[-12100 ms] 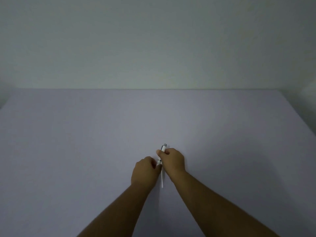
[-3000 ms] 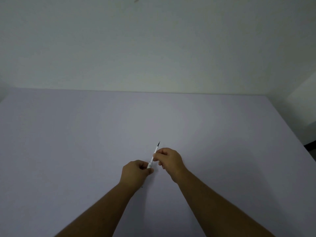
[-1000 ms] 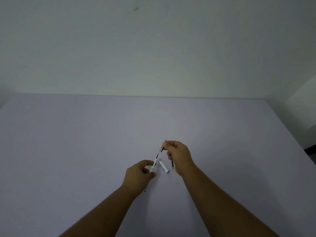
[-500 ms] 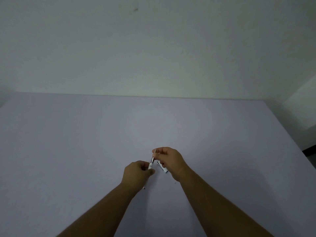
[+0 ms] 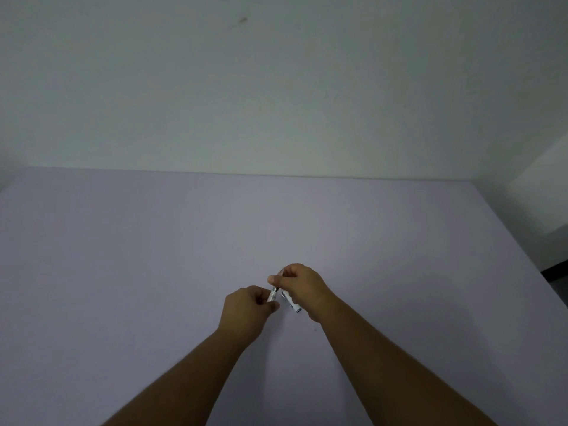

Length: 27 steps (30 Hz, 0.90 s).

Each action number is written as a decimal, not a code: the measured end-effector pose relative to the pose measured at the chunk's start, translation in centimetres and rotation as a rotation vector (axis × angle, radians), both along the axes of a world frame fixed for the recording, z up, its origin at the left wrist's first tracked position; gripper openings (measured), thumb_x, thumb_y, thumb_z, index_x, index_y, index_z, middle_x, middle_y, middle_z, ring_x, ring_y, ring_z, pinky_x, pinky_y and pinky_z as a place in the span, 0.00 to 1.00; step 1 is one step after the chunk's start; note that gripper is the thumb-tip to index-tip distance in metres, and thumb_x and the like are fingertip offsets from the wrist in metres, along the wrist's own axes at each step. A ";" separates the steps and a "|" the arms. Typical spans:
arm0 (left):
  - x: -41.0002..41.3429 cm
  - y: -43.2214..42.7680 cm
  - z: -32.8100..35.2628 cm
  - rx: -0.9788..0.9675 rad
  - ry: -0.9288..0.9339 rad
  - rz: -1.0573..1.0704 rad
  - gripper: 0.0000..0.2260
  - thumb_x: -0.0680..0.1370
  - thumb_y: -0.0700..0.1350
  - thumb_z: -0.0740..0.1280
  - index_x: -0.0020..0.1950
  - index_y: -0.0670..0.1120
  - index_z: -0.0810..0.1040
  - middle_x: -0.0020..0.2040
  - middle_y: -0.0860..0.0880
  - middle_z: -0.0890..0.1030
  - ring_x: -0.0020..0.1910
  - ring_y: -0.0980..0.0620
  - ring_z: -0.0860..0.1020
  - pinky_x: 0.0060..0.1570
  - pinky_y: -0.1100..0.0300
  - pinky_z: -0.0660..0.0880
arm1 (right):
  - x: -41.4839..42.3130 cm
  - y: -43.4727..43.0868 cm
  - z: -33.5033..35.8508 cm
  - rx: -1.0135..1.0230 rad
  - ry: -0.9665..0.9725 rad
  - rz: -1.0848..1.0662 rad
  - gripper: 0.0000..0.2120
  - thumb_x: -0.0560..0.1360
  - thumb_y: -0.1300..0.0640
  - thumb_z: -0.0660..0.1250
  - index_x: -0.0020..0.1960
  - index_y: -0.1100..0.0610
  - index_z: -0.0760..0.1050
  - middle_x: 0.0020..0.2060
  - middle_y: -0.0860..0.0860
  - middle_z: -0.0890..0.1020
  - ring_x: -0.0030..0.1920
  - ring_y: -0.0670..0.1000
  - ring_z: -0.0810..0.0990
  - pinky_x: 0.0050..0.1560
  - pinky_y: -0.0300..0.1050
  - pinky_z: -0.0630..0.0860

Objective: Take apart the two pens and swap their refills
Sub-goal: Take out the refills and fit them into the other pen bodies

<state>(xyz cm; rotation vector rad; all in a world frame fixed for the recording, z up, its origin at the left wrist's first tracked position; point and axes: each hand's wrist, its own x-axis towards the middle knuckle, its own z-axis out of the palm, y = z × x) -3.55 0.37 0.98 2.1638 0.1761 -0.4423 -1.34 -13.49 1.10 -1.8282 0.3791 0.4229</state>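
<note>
Nearest the camera, two bare forearms are seen reaching out over a pale lilac table (image 5: 153, 272), the hands meeting just above its middle. A white pen barrel (image 5: 272, 295) is pinched at its upper end between the thumb and curled fingers of the left hand (image 5: 249, 309). Half a second ago the right hand (image 5: 302, 287) was a little higher; a second ago it was raised well clear, with a thin refill drawn out above the barrel. Now its fingertips are pressed together right at the barrel's mouth, so a refill is judged to be almost fully seated, though the refill itself cannot be made out. A second white pen piece (image 5: 292, 302) is tucked under the right palm, its end jutting toward the table; whether it is gripped or only trapped there cannot be told. Beyond the hands, only bare tabletop and a plain wall (image 5: 276, 87) are seen.
</note>
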 end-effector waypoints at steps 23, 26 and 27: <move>0.4 0.3 0.6 -0.026 0.013 0.010 0.02 0.71 0.45 0.73 0.41 0.50 0.81 0.35 0.54 0.79 0.34 0.56 0.76 0.34 0.64 0.72 | 0.4 0.2 0.7 0.005 0.014 0.018 0.13 0.70 0.47 0.71 0.34 0.53 0.73 0.33 0.51 0.76 0.34 0.50 0.73 0.38 0.46 0.71; 0.3 0.0 0.6 -0.027 0.017 -0.007 0.03 0.71 0.45 0.72 0.40 0.52 0.79 0.35 0.54 0.79 0.34 0.57 0.76 0.35 0.64 0.72 | 0.5 0.2 0.7 -0.091 0.035 0.022 0.21 0.67 0.39 0.70 0.30 0.54 0.68 0.30 0.50 0.73 0.33 0.49 0.71 0.36 0.43 0.69; 0.3 0.0 0.6 -0.032 0.019 0.002 0.02 0.71 0.45 0.72 0.41 0.50 0.80 0.35 0.54 0.79 0.34 0.57 0.76 0.34 0.65 0.71 | 0.5 0.1 0.7 -0.051 0.035 0.022 0.20 0.67 0.39 0.69 0.32 0.54 0.70 0.31 0.49 0.74 0.33 0.49 0.71 0.37 0.43 0.70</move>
